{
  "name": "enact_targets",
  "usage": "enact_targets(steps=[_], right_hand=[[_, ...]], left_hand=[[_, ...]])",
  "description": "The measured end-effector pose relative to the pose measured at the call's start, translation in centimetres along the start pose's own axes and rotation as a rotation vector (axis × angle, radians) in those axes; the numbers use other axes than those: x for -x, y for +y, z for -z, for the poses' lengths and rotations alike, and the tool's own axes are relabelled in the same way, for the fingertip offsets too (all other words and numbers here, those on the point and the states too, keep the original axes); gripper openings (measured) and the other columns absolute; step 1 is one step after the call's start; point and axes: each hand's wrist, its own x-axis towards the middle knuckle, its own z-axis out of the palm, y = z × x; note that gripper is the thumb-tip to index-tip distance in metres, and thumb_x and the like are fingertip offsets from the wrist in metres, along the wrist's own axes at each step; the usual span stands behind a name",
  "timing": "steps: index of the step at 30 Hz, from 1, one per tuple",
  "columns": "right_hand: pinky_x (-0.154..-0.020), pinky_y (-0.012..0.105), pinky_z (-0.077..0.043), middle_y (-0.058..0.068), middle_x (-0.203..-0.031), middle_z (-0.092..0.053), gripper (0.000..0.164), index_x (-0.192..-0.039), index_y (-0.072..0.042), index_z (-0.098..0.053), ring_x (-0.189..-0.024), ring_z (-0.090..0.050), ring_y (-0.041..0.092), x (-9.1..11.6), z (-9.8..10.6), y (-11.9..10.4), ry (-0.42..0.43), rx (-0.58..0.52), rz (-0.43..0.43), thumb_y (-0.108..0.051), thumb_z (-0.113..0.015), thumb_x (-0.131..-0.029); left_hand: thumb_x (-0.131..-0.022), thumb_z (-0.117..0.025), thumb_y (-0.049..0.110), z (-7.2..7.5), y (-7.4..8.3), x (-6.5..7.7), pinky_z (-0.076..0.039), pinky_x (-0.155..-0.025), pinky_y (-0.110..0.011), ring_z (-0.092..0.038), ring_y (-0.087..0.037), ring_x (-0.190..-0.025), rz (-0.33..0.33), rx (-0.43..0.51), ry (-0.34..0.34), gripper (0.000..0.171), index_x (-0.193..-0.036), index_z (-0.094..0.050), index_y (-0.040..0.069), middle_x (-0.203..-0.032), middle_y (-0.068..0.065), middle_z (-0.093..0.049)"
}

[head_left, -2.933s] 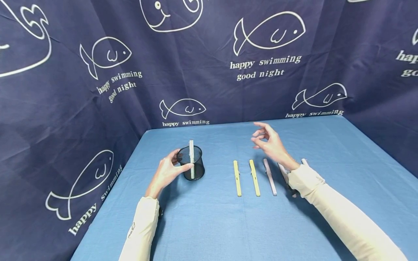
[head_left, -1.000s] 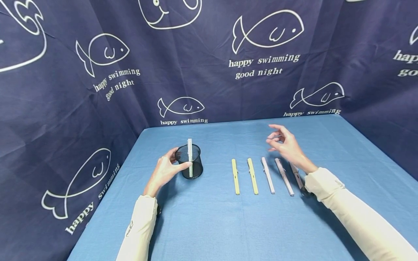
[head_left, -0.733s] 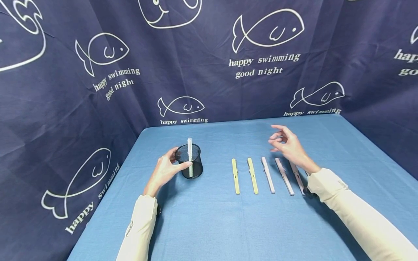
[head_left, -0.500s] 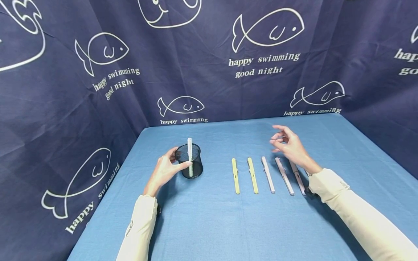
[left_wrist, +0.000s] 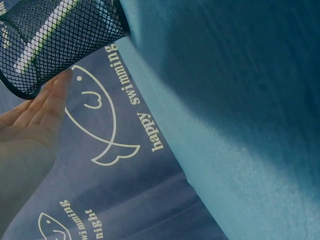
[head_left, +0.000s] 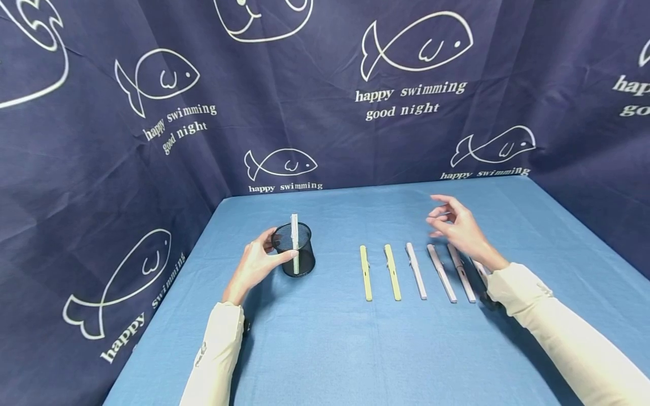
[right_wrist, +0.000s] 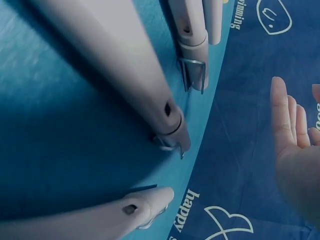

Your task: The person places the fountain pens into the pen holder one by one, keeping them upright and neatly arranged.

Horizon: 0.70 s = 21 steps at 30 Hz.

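Observation:
My left hand (head_left: 256,266) holds a black mesh pen cup (head_left: 306,260) at the table's left, thumb on its near side and fingers behind. In the left wrist view the fingers (left_wrist: 52,102) lie against the mesh (left_wrist: 82,37). A whitish pen (head_left: 294,225) stands upright in the cup. My right hand (head_left: 459,228) hovers with nothing in it, fingers loosely bent, above the far ends of the row of pens. Two yellow pens (head_left: 366,273) lie left in that row, then several pale pinkish pens (head_left: 416,272). The rightmost pen (head_left: 480,272) is partly hidden by my wrist.
A blue cloth (head_left: 325,349) covers the table. Dark blue curtains (head_left: 335,113) with white fish drawings and lettering stand behind and to the left. In the right wrist view, capped pens with metal clips (right_wrist: 192,70) show close up.
My right hand has moved to the right over the row, uncovering more of the pale pens. My left hand keeps its hold on the pen cup.

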Motion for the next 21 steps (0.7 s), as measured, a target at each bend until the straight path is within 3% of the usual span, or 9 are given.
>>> enact_targets(steps=[21], right_hand=[[-0.068,0.037,-0.063,0.017,-0.108,-0.057,0.058,-0.152,0.005,-0.039,-0.085,-0.064,0.003,1.0,2.0,0.9,0.039,0.072,-0.017,-0.001,-0.065,-0.101]], left_hand=[[-0.081,-0.088,0.042,0.0,0.1,0.0,-0.047,-0.106,-0.049,-0.063,-0.037,-0.123,0.009,-0.001,-0.004,0.092,-0.152,-0.046,0.001,-0.133,-0.023,-0.064]])
